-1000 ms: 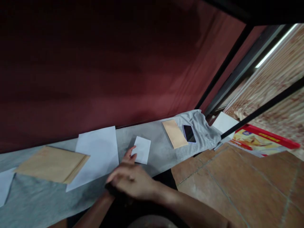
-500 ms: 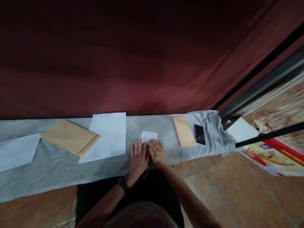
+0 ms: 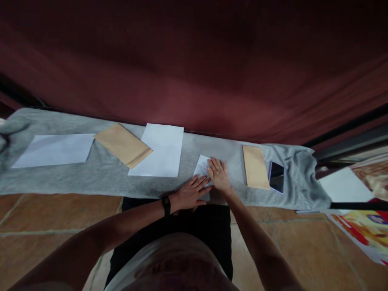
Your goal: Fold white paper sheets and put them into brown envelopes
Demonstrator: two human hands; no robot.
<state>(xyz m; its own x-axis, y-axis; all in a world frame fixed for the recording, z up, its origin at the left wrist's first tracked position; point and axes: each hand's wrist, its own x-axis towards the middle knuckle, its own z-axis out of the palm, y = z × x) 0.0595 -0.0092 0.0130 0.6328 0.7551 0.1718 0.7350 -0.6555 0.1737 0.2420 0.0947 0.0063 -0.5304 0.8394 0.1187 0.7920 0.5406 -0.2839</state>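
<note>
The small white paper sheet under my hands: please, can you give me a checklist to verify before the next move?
1. Left bare hand over the small white paper sheet: ok.
2. Right bare hand over the same sheet: ok.
3. Sheet's whole outline straight: cannot tell, hands cover part.
4. Large white rectangular paper apart from the small sheet: ok.
5. Tan rectangular paper piece apart from the right hand: ok.
6. Grey fabric cover smooth: not ok, wrinkled at its right end.

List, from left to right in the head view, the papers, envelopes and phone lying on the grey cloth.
Left white sheet, large envelope, middle white sheet, small white paper, small envelope, phone.
</note>
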